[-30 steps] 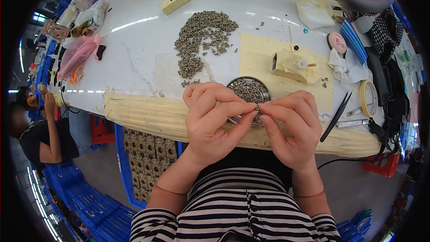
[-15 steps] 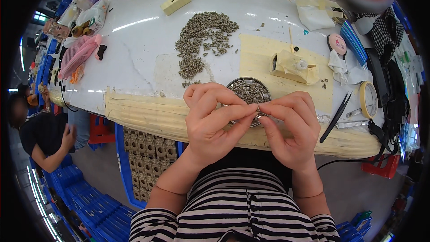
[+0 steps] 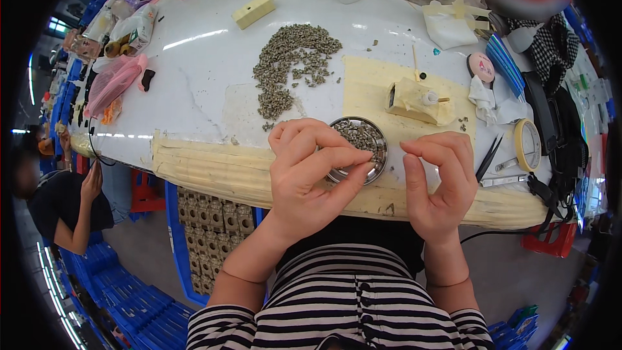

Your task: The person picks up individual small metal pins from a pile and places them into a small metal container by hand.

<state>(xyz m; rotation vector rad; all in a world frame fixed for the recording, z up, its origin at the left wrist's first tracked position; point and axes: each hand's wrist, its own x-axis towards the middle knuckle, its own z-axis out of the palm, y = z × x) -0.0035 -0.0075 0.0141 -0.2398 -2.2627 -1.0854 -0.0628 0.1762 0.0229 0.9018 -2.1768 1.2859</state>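
My left hand [image 3: 311, 178] pinches a tiny metal part [image 3: 372, 161] between thumb and forefinger, over the near side of a round steel dish [image 3: 385, 139]. Small grey metal parts [image 3: 356, 133] fill much of the dish, and the left fingers hide some of its rim. Just right of the dish is my right hand [image 3: 444, 178], fingers curled, thumb and forefinger apart with nothing visible between them. Beyond my left hand, a curved heap of similar small parts [image 3: 275, 74] lies on the white tabletop [image 3: 201, 71].
A tape-wrapped block [image 3: 414, 107] with a stick through it sits on a yellowish sheet [image 3: 363, 84]. Black tweezers [image 3: 489, 155] and a tape roll [image 3: 529, 144] lie on the right. Below the table's taped edge [image 3: 214, 165] stands a blue crate [image 3: 178, 246] of metal blocks. Another person [image 3: 71, 201] is at far left.
My right hand has moved right, away from the left fingertips, its thumb and forefinger parting. The left hand stays almost in place. The view has shifted slightly.
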